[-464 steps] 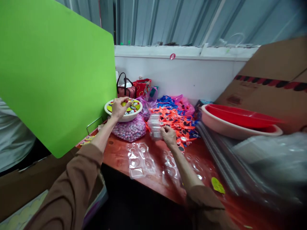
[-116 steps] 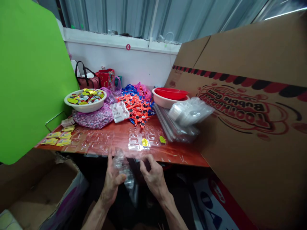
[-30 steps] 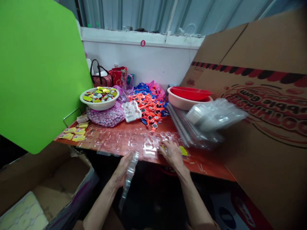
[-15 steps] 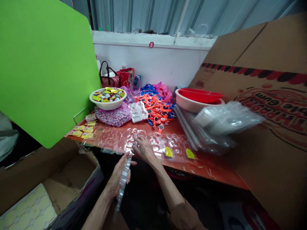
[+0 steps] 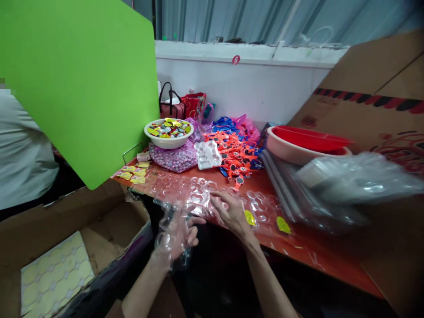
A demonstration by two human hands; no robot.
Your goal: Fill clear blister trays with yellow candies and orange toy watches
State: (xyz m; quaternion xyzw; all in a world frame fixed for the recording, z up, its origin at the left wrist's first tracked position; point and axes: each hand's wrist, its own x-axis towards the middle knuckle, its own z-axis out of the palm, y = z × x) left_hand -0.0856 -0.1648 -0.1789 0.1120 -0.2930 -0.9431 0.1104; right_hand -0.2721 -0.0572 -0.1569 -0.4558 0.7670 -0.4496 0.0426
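Clear plastic blister tray (image 5: 164,221) is held in curled left hand (image 5: 185,236), long axis toward 11 o'clock, with open, empty right hand (image 5: 230,212) at its 2 o'clock.

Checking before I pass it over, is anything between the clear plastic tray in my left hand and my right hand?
Nothing visible stands in the way. The clear blister tray in the left hand sits off the table edge, and the right hand rests on clear blister sheets that lie below the gap.
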